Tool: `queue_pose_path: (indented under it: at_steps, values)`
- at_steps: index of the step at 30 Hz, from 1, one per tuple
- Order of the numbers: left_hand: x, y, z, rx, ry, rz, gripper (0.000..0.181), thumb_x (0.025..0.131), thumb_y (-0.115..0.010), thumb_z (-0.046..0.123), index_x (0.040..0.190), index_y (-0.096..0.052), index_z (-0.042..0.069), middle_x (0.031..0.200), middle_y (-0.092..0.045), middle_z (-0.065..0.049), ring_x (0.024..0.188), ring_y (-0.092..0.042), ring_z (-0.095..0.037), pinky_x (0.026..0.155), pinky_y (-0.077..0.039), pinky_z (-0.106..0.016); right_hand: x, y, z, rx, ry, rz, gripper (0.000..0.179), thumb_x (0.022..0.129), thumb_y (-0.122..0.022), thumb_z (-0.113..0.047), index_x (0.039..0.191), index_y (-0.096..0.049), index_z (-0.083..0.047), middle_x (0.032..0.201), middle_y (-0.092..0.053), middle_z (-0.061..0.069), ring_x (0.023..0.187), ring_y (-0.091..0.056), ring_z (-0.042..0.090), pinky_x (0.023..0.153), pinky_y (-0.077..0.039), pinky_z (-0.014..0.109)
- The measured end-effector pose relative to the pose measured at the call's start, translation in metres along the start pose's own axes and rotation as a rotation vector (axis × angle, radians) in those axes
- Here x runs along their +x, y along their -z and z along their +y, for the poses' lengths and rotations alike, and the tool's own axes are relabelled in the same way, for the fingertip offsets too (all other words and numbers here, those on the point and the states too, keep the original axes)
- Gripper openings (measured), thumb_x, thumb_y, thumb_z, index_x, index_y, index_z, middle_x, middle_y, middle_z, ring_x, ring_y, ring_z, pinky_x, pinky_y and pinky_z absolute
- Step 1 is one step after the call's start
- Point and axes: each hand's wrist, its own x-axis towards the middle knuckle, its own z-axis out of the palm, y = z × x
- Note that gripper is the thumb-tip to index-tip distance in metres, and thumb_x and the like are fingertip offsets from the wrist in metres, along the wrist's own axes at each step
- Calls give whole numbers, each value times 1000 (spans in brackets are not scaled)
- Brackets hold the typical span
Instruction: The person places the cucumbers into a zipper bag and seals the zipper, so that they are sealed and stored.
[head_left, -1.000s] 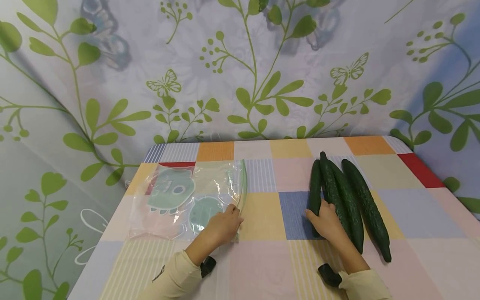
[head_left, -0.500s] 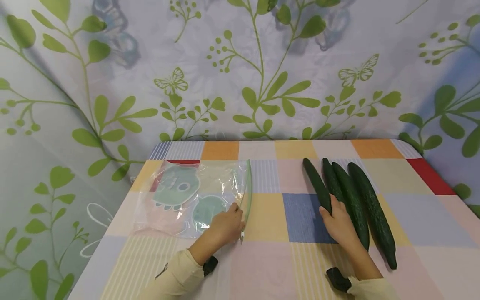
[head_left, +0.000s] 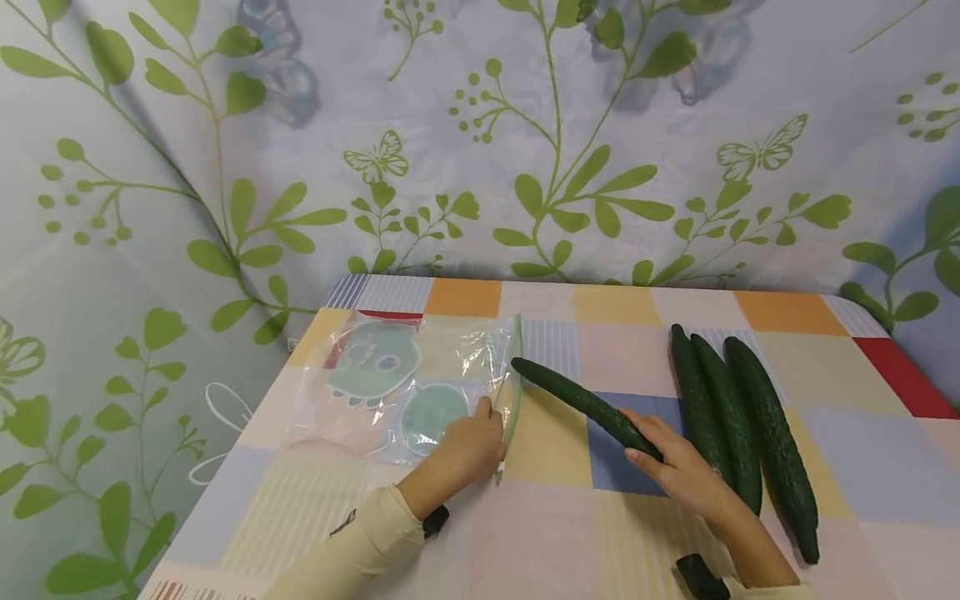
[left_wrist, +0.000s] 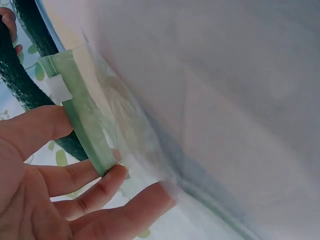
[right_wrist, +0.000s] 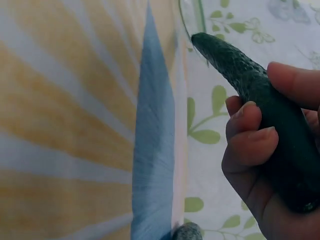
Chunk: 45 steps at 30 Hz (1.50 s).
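Observation:
A cucumber (head_left: 573, 394) is in my right hand (head_left: 686, 467), its far tip pointing left to the bag's green edge. In the right wrist view, the thumb and curled fingers go round this cucumber (right_wrist: 285, 135). My left hand (head_left: 467, 450) pinches the open edge of a clear zip bag (head_left: 450, 342) printed with pale green cartoon shapes. Up close in the left wrist view, the green zip strip (left_wrist: 87, 125) with its white slider (left_wrist: 59, 89) lies between thumb and fingers. How wide the bag's mouth gapes cannot be told.
Three more cucumbers (head_left: 772, 442) lie side by side to the right of my right hand. Patchwork cloth (head_left: 540, 533) covers the table. A leaf-patterned curtain (head_left: 420, 225) hangs behind the far edge.
My right hand has lifted one cucumber from beside the others and swung its tip left to the bag. My left hand stays on the bag's edge. The head view has turned slightly left.

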Motion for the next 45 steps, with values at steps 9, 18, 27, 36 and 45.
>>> queue_pose_path:
  at_steps: [9,18,27,36,45]
  values:
    - [8,-7,17,114,-61,23,44,78,-68,39,100,-57,3,97,-41,-5,46,-49,-10,39,-41,-22,-10,2,18,-8,37,-24,54,92,-52,-14,137,-32,5,124,-45,28,107,-49,47,77,-44,57]
    - [0,0,9,73,-7,7,47,76,-70,38,103,-57,1,102,-42,-6,48,-51,-12,40,-41,-22,2,-3,12,8,101,-80,51,92,-52,-19,138,-36,-2,125,-49,19,110,-51,31,79,-47,39]
    - [-6,3,4,59,-19,69,45,74,-72,37,100,-57,3,107,-42,-6,48,-52,-13,40,-40,-22,24,-5,12,19,187,-122,50,92,-53,-17,138,-37,-5,120,-52,15,99,-50,10,73,-44,26]
    - [-12,8,2,40,-40,142,44,73,-73,37,99,-58,4,104,-44,-5,46,-50,-12,38,-37,-20,50,-3,19,38,222,-163,52,92,-52,-15,141,-34,-10,123,-49,14,109,-51,19,82,-45,36]
    - [-19,13,4,146,-115,377,49,68,-77,39,101,-59,7,98,-46,-3,40,-48,-9,37,-39,-20,63,-10,20,29,283,-141,50,91,-54,-15,136,-38,2,114,-55,14,95,-53,8,75,-45,27]
